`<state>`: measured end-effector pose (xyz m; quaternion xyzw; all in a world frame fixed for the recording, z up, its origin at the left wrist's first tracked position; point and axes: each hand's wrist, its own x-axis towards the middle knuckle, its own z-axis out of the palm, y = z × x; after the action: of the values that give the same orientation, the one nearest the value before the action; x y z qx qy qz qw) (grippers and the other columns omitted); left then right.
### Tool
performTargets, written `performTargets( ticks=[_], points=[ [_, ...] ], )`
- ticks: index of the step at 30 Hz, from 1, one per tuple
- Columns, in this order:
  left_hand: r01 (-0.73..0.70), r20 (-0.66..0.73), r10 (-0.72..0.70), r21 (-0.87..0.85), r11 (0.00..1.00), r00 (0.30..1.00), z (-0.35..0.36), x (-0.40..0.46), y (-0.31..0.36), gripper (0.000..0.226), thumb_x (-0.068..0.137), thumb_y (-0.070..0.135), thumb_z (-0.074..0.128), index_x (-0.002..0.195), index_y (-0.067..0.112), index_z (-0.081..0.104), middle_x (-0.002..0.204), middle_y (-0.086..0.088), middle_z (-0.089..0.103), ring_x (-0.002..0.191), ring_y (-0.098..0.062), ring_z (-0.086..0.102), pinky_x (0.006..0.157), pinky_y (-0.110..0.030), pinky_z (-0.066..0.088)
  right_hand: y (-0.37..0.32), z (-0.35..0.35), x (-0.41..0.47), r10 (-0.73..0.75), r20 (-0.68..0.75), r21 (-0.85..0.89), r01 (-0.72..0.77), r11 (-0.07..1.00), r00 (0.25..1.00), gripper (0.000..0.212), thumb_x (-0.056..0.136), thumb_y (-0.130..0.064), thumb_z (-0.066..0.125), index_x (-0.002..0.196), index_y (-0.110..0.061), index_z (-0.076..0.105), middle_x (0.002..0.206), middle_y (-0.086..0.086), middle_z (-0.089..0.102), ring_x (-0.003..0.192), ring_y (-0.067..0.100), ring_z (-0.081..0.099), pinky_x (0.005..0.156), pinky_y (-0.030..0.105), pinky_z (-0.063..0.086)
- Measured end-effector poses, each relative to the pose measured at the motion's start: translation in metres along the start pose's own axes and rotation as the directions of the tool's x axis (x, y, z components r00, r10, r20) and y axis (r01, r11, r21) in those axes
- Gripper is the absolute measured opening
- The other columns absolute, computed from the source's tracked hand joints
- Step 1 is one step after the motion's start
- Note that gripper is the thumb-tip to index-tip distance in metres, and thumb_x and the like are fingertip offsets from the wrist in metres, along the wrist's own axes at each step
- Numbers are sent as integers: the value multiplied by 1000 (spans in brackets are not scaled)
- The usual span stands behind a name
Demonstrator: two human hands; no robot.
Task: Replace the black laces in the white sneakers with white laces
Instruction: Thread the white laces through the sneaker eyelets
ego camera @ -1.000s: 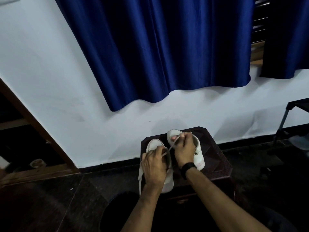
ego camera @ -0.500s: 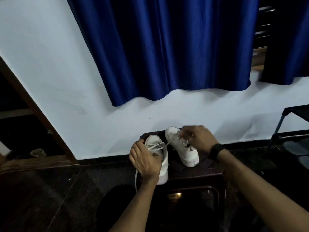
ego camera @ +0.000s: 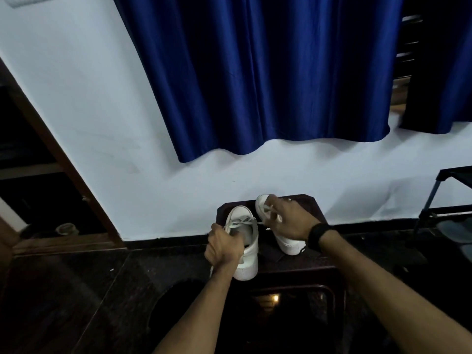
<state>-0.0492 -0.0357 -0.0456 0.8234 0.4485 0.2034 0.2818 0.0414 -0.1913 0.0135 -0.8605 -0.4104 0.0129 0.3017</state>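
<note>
The white lace [ego camera: 260,222] runs crosswise between the hands, left hand [ego camera: 224,247] gripping one end beside the near sneaker [ego camera: 246,259], right hand [ego camera: 290,221] pinching the other.

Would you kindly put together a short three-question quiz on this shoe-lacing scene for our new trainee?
1. True or false: both white sneakers stand on the dark wooden stool.
2. Which hand wears the black wristband? A) left B) right C) neither
3. Fill in: the lace stretched between the two hands is ____ in colour.

Key
1. True: the left sneaker and the right sneaker both stand on it.
2. B: it sits on the wrist of the right hand, not the left hand.
3. White: the white lace runs across the left sneaker's top eyelets.
</note>
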Motion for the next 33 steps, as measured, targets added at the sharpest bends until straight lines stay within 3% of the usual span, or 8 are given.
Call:
performTargets(
  ticks=[3, 7, 10, 19, 23, 27, 30, 33],
  points=[
    [-80, 126, 65, 116, 990, 990, -17, 16, -1, 37, 76, 38, 62, 105, 16, 62, 110, -12, 66, 105, -34, 62, 78, -33, 46, 3, 15, 8, 29, 139, -366, 25, 930, 990, 56, 85, -45, 66, 123, -13, 40, 124, 11, 58, 113, 30, 56, 94, 38, 43],
    [-38, 452, 33, 2, 999, 891, -48, 57, 5, 32, 72, 37, 77, 80, 7, 67, 84, -12, 68, 78, -25, 63, 57, -25, 39, 6, 33, 24, 176, 166, -330, -113, 937, 970, 63, 87, -62, 55, 116, -6, 58, 122, 17, 61, 120, 31, 55, 95, 33, 40],
    [22, 572, -17, -3, 1000, 820, -65, 73, 4, 16, 73, 17, 78, 75, 14, 62, 63, -3, 46, 51, -14, 35, 46, -20, 25, 2, 36, 28, 229, 214, -277, -166, 947, 950, 50, 83, -57, 63, 103, -12, 66, 113, 11, 67, 113, 26, 58, 87, 28, 42],
    [-30, 443, 188, -340, 940, 876, -51, 62, -17, 67, 54, 1, 92, 69, 21, 30, 55, 7, 24, 53, -12, 16, 47, -27, 16, -7, 57, 20, 228, -114, -142, -243, 960, 967, 21, 80, -31, 66, 71, -24, 49, 95, 6, 68, 97, 28, 63, 66, 27, 41],
    [-371, 185, 400, -174, 912, 898, -46, 53, -20, 65, 55, 12, 92, 55, 21, 27, 49, 10, 26, 48, -9, 19, 46, -26, 19, -9, 65, 11, 252, -236, -97, -281, 955, 939, 26, 78, -28, 66, 67, -23, 43, 85, 6, 67, 88, 30, 62, 62, 28, 35],
    [-453, 61, 453, -29, 891, 889, -37, 37, -20, 49, 68, 13, 82, 58, 19, 35, 53, 6, 43, 54, -20, 47, 52, -28, 31, -14, 67, 6, 207, -303, -129, -255, 958, 930, 15, 83, -31, 61, 75, -22, 53, 82, 7, 66, 86, 30, 62, 60, 30, 39],
    [-405, 96, 393, 225, 886, 914, -48, 34, -6, 22, 71, 29, 72, 79, 21, 53, 85, 0, 69, 89, -29, 65, 69, -29, 45, -14, 66, 9, 181, -326, -200, -255, 946, 928, 25, 85, -42, 60, 89, -18, 60, 98, 9, 65, 98, 30, 60, 74, 34, 45],
    [-361, 251, 300, 252, 898, 920, -52, 40, 6, 42, 70, 30, 68, 108, 21, 53, 108, -2, 67, 108, -29, 62, 85, -33, 46, -20, 65, 15, 135, -410, -416, -317, 852, 902, 58, 72, -47, 67, 114, -10, 53, 114, 11, 55, 107, 32, 50, 88, 46, 41]
  ],
)
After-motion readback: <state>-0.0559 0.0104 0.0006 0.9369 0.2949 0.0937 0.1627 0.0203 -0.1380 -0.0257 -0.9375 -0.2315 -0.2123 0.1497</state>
